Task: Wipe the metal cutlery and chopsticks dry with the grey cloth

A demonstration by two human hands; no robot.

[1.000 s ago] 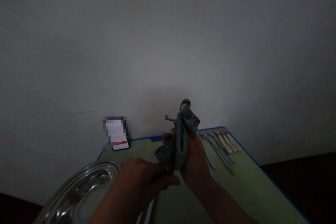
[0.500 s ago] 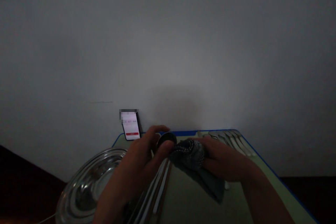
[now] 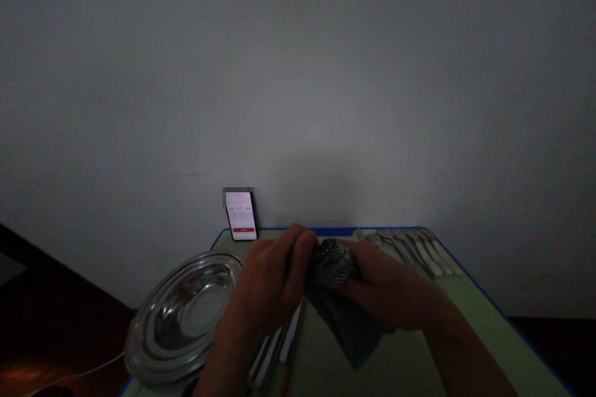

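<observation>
Hanging from right grip (image 3: 382, 285) — dark cloth (image 3: 342, 313), seemingly bunched

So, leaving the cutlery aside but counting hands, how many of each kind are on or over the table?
Phone: 1
Metal basin: 1 showing
Cloth: 1
Hands: 2, left hand and right hand
Total: 5

Cloth (image 3: 354, 329) is a dull grey-green with a black-and-white check on the bunched bit. Surface (image 3: 484, 322) is pale green, blue along its edges. Near the back left corner, the phone (image 3: 243, 220) is black, pinkish-white screen, 1 red bar. Cutlery (image 3: 426, 254) by the back right corner's silvery. Bowl (image 3: 200, 310) on the left edge, shiny silver.
</observation>
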